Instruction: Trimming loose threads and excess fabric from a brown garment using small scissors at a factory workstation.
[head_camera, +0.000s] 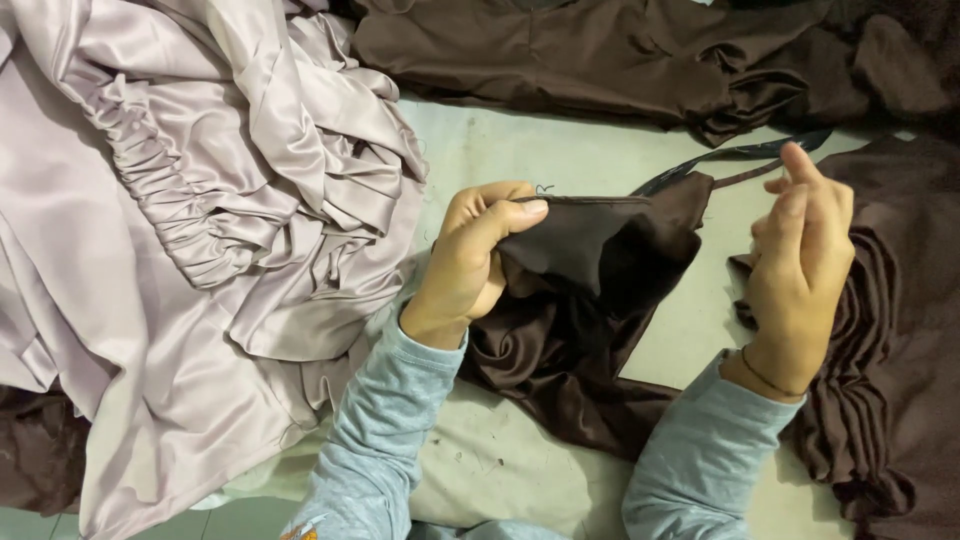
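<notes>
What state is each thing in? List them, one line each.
left hand: closed, pinching the edge of the dark brown garment.
right hand: raised, fingers loosely curled, at a thin brown strap.
dark brown garment: held up at one edge, crumpled below.
thin brown strap: stretched out toward the right hand.
pale lilac fabric: heaped, rumpled, gathered band showing.
brown pile: bunched at the table's far edge.
</notes>
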